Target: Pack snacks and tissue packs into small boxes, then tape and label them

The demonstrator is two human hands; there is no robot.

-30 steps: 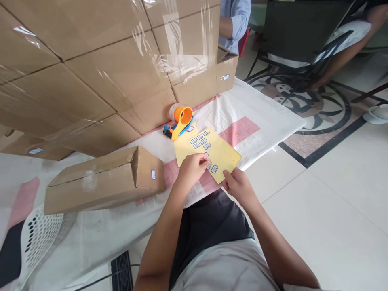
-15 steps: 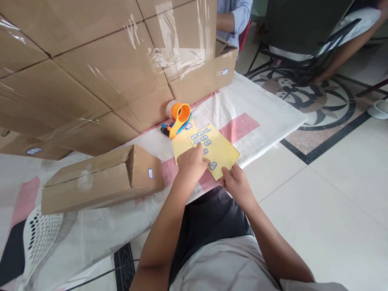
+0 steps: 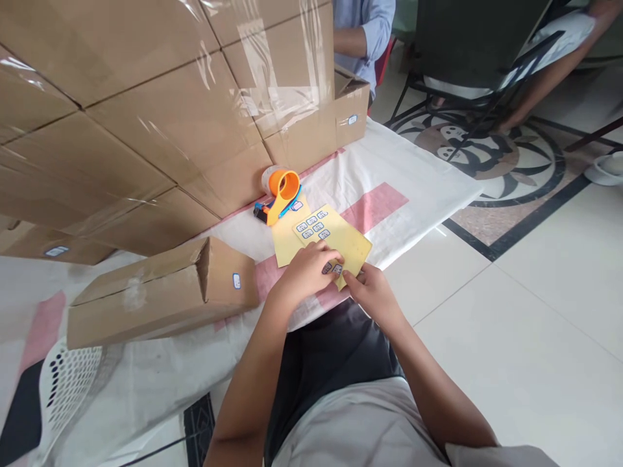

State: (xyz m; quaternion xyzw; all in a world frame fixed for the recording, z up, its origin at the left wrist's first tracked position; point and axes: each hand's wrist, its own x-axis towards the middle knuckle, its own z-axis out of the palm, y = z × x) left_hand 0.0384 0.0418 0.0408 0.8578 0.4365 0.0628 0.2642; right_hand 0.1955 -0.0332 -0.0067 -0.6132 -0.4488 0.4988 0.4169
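A yellow sheet of labels with several small blue-edged labels lies near the table's front edge, partly over another yellow sheet. At its near right corner my right hand grips the sheet, thumb on top. My left hand rests over the sheet's near left part, fingers bent and closed beside two labels; whatever is between its fingertips is hidden. Just beyond the sheets sits an orange tape dispenser with a roll of clear tape, its black end pointing left.
Taped cardboard boxes are stacked along the table's far side. A single closed carton lies to my left, near a white perforated chair back. Across the table is a person's blue sleeve; tiled floor lies to the right.
My left hand has drawn back toward the sheet's near corner, its fingers now more curled. My right hand has shifted slightly left along the edge. The view has turned slightly.
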